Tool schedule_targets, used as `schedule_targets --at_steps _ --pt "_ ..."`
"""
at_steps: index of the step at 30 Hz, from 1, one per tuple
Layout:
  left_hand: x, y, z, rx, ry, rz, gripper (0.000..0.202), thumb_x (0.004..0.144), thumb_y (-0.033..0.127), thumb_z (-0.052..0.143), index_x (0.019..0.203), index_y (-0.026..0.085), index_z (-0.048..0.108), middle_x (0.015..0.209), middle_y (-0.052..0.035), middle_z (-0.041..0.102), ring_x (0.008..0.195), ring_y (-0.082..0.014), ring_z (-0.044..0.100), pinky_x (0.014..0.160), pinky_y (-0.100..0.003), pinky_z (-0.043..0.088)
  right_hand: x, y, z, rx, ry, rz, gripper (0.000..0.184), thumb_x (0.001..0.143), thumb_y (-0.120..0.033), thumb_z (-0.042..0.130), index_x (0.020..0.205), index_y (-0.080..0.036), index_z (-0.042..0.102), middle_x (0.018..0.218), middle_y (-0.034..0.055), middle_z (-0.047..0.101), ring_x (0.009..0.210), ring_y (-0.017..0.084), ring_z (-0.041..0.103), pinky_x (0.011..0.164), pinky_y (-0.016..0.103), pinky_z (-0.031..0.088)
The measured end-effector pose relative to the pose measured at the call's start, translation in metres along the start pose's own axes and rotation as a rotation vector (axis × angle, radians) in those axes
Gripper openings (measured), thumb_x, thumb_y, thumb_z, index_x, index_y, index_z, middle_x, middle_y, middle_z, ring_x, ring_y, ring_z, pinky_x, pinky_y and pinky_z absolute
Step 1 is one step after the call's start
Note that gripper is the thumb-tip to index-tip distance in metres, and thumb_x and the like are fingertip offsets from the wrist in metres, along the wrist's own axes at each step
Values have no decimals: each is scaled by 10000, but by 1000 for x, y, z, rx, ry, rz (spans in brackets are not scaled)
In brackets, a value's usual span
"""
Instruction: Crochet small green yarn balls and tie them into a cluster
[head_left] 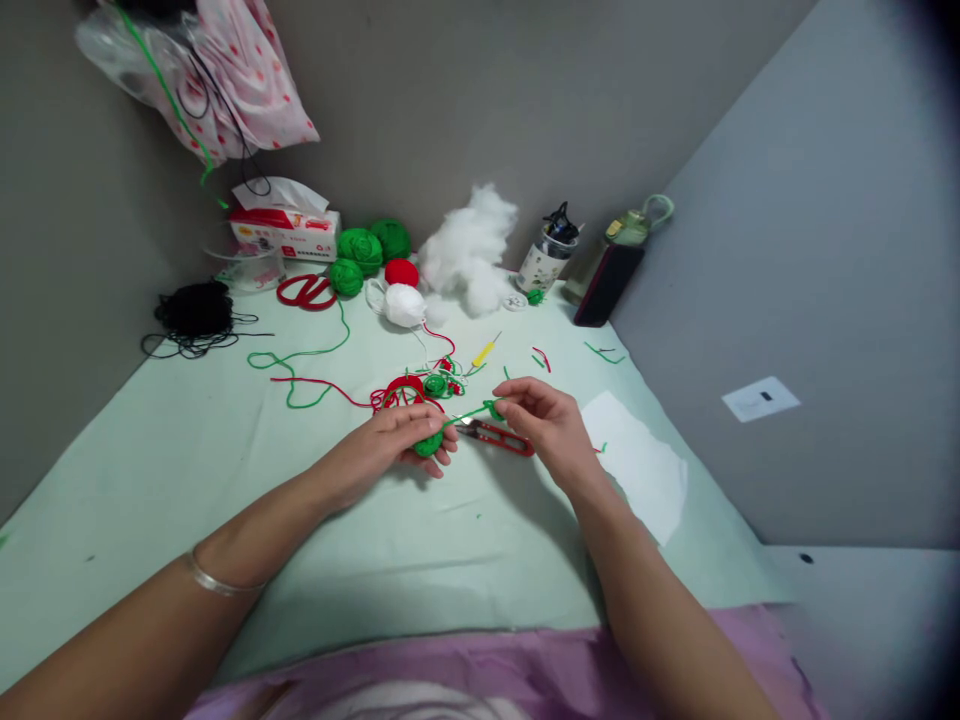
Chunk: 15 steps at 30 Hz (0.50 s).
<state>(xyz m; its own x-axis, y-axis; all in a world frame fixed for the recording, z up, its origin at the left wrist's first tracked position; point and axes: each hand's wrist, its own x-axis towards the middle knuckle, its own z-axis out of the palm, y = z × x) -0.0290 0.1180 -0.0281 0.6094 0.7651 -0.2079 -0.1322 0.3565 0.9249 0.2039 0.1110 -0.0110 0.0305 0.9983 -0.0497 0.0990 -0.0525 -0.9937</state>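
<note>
My left hand (394, 437) is closed around a small green crocheted piece (429, 444) near the middle of the pale green table (225, 470). A green yarn strand (469, 414) runs from that piece to my right hand (546, 418), whose fingertips pinch the strand's far end. Red thread snips (501, 437) lie on the table just under the strand, between both hands. Behind my left hand sits a red and green crocheted heap (414, 388) with loose yarn.
Green yarn balls (365, 250), a red ball (401, 272) and a white ball (405, 305) stand at the back beside white stuffing (472, 255). A tissue box (285, 230), red scissors (306, 291), black yarn (193, 312), a jar (546, 262), a bottle (626, 235) and white paper (637, 465) are also there.
</note>
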Motion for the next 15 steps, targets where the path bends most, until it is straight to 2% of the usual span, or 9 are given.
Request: schedule_targets --at_steps 2,5,8,12,15 --pt "0 0 1 20 -49 -5 230 920 391 661 924 164 697 927 -50 687 841 -169 669 761 -300 565 1 -1 -1 85 43 2 235 710 -319 831 872 -186 726 645 -47 600 555 77 461 529 219 359" --pt "-4 1 3 69 -226 -68 223 942 371 629 918 160 697 901 -51 694 825 -169 679 778 -303 557 1 -4 -2 201 90 46 272 655 -298 867 850 -188 710 660 -42 616 579 81 493 532 208 365" --pt "-8 3 6 115 -337 -136 272 974 393 570 899 161 689 854 -53 711 801 -170 689 795 -311 551 2 -4 -4 217 16 105 305 641 -321 880 847 -189 699 659 -41 607 559 80 483 506 206 339" --pt "-11 3 7 181 -465 -223 306 996 425 524 902 173 669 826 -62 738 765 -176 696 784 -319 544 4 4 -8 -20 -169 100 271 780 -407 789 914 -184 711 682 -26 623 519 83 451 488 228 323" --pt "-11 3 7 259 -508 -250 273 1000 410 516 914 184 643 857 -56 744 733 -161 685 739 -301 526 4 16 -4 -360 -127 -100 173 905 -347 661 911 -183 716 779 21 690 638 132 576 602 266 435"
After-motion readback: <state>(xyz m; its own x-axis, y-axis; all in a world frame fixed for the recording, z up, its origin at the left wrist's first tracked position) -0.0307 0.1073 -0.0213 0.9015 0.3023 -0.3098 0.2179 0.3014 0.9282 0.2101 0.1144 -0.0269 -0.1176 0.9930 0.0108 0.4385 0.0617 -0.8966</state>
